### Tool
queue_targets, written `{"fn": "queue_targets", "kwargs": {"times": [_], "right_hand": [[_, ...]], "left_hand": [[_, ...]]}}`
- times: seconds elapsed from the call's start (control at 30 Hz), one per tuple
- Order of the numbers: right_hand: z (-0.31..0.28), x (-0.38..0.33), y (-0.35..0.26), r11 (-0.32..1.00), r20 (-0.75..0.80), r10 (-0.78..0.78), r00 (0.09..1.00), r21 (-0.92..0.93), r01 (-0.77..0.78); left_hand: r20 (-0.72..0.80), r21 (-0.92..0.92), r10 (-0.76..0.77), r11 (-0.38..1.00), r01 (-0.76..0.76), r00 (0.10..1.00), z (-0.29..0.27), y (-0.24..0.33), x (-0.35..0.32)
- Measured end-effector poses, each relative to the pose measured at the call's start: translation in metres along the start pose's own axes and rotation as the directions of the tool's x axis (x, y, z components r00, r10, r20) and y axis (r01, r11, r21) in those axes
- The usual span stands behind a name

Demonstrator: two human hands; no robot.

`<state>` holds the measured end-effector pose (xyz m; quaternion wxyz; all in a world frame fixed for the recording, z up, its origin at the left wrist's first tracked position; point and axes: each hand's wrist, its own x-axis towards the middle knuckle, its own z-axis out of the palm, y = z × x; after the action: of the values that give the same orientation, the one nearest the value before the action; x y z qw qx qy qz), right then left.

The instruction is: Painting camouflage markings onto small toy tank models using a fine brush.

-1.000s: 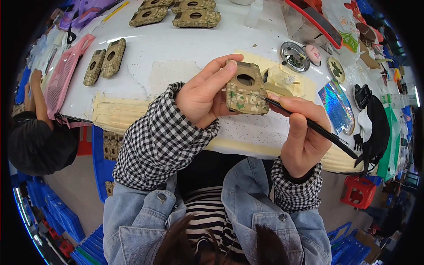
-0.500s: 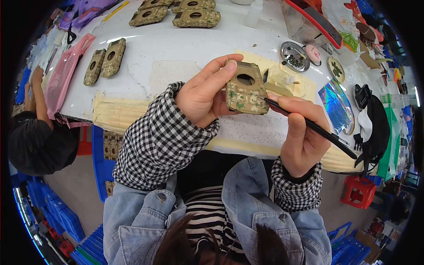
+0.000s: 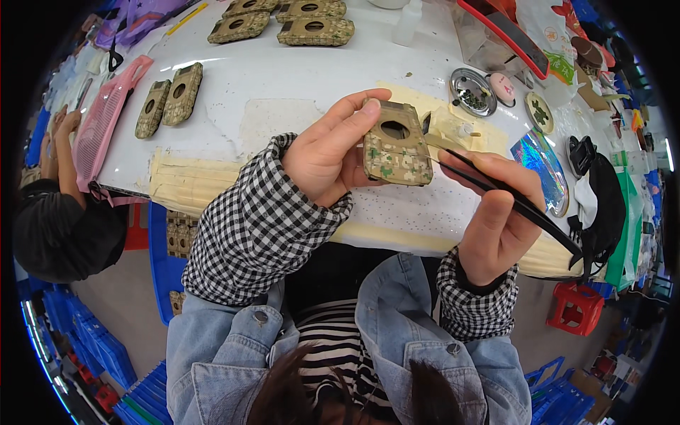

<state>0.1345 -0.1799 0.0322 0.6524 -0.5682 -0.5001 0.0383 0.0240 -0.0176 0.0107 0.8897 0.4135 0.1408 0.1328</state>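
My left hand (image 3: 331, 150) is closed round a camouflage toy tank hull (image 3: 398, 157), thumb on its upper edge. The hull is tilted toward me and has a round hole in its top. My right hand (image 3: 499, 205) grips black tweezers (image 3: 525, 207); their tips are just right of the hull's lower right side. Whether the tips hold anything is too small to tell. Beneath my hands a white sheet (image 3: 418, 216) carries many tiny dark specks. Behind the hull lies a small tan part (image 3: 453, 127) on yellowish tape, partly hidden.
More camouflage hulls stand at the far left (image 3: 315, 31) and left (image 3: 182, 93). A round metal dish (image 3: 473, 92) holds small dark green pieces. Near it are a pink round object (image 3: 501, 86), a white bottle (image 3: 407, 23) and a pink basket (image 3: 110, 120). Another person's hands (image 3: 62, 131) are at far left.
My right hand has moved right, drawing the tweezers back slightly from the hull, and the tweezers' arms look more spread. My left hand and the hull have hardly moved.
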Motion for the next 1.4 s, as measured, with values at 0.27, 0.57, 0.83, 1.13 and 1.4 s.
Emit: {"fn": "queue_targets", "kwargs": {"times": [0.27,0.57,0.83,1.13,1.4], "right_hand": [[-0.03,0.013,0.001,0.886,-0.091,-0.13,0.987,-0.459,0.074],[-0.04,0.031,0.013,0.639,0.086,-0.069,0.994,-0.762,0.11],[-0.033,0.036,0.022,0.662,0.099,-0.151,0.984,-0.729,0.175],[-0.017,0.029,-0.015,0.907,-0.079,-0.13,0.988,-0.413,0.086],[0.008,0.025,-0.01,0.952,0.067,0.244,0.968,0.174,-0.252]], "left_hand": [[-0.011,-0.018,-0.031,0.999,0.031,0.999,0.002,0.002,0.001],[0.034,-0.1,-0.102,0.99,0.105,0.994,-0.003,0.004,0.001],[0.077,-0.136,-0.105,0.984,0.115,0.991,-0.006,0.003,0.001],[0.083,-0.096,-0.117,0.988,0.125,0.99,-0.003,0.005,-0.001],[0.056,-0.049,-0.122,0.991,0.125,0.991,0.0,0.003,-0.001]]}}
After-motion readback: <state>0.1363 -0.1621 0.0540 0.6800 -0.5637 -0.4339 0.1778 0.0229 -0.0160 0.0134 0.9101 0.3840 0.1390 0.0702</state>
